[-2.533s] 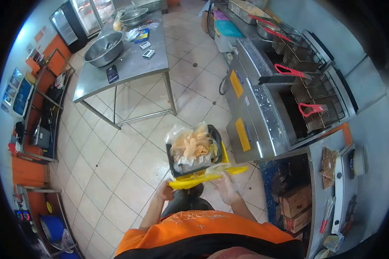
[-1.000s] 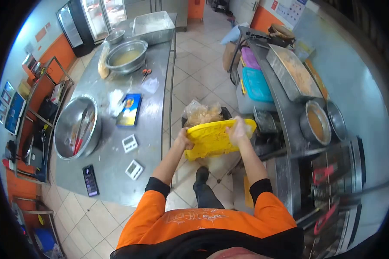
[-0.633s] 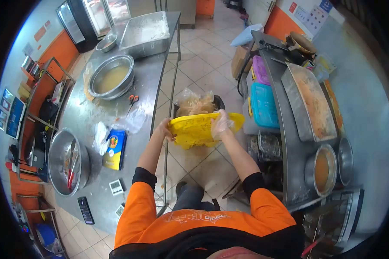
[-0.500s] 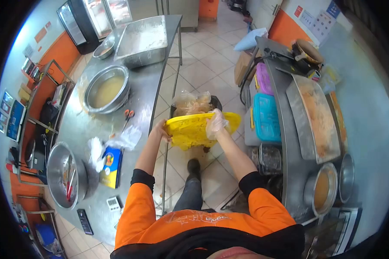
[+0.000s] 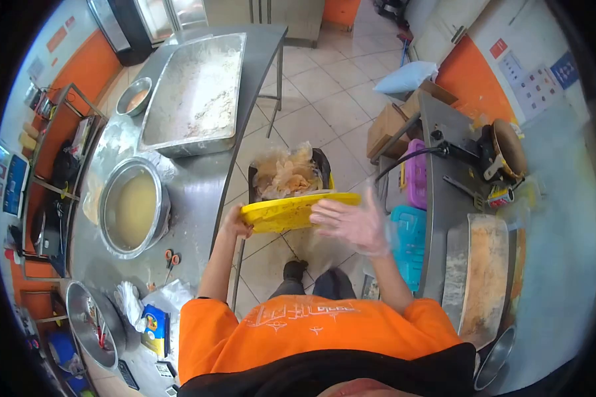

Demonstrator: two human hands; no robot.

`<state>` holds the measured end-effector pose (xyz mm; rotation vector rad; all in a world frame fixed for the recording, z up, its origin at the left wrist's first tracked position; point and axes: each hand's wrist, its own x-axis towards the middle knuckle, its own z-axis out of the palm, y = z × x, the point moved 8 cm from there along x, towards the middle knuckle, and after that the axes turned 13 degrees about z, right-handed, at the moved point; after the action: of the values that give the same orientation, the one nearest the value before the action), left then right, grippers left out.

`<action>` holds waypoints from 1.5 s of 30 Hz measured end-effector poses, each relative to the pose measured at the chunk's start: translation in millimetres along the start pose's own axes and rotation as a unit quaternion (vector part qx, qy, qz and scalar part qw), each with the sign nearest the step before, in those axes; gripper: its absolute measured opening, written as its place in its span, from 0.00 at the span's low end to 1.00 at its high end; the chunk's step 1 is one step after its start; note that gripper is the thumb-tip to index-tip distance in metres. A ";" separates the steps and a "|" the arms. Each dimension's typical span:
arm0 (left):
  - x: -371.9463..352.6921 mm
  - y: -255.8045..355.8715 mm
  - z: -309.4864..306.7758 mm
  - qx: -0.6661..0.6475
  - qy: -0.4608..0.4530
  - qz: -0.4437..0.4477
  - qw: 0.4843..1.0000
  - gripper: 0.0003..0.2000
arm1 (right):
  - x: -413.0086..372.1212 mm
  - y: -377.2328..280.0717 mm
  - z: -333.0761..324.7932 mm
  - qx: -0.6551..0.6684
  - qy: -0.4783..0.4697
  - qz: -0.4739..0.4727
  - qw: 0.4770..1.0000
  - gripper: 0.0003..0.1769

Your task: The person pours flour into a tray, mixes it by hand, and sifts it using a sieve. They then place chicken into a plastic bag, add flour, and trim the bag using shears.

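My left hand (image 5: 236, 223) is closed on the left edge of a shallow yellow plastic piece (image 5: 281, 213), like a lid or tray, with dark smears on its surface. The piece is tilted in front of a bin (image 5: 326, 173) with a black liner. Crumpled clear plastic and food scraps (image 5: 285, 173) fill the bin's top. My right hand (image 5: 354, 221), in a clear disposable glove, is open with its fingers stretched out toward the left. It overlaps the right part of the yellow piece; whether it touches cannot be told.
On the left steel table (image 5: 198, 178) are a floury steel pan (image 5: 192, 99), a bowl of yellowish liquid (image 5: 131, 208), scissors (image 5: 172, 259) and a bowl of utensils (image 5: 94, 324). The right counter holds a crumb-covered tray (image 5: 483, 278); turquoise (image 5: 407, 245) and purple (image 5: 414, 173) boxes sit below.
My right hand has let go of the yellow piece's right side and spread its fingers. The piece has tipped flatter, and the view has shifted forward toward the bin.
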<state>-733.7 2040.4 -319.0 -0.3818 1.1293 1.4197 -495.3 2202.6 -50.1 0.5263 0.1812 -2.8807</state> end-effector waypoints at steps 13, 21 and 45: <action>-34.1 41.8 14.7 -0.091 0.184 0.022 0.978 0.16 | 94.1 -132.2 -11.9 -0.891 -0.057 -0.205 0.401 0.14; -135.0 21.5 130.8 0.252 0.641 0.282 0.668 0.57 | 102.2 -68.2 -12.2 -0.856 -0.139 -0.222 0.445 0.09; -184.8 1.4 274.3 0.163 0.928 0.066 0.327 0.20 | 428.2 -75.4 162.9 -0.871 -0.483 0.028 -0.086 0.47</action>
<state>-588.3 2152.3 -43.8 -1.8858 3.1686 0.0312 -958.6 2173.0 -47.2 -1.6063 2.2053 0.1523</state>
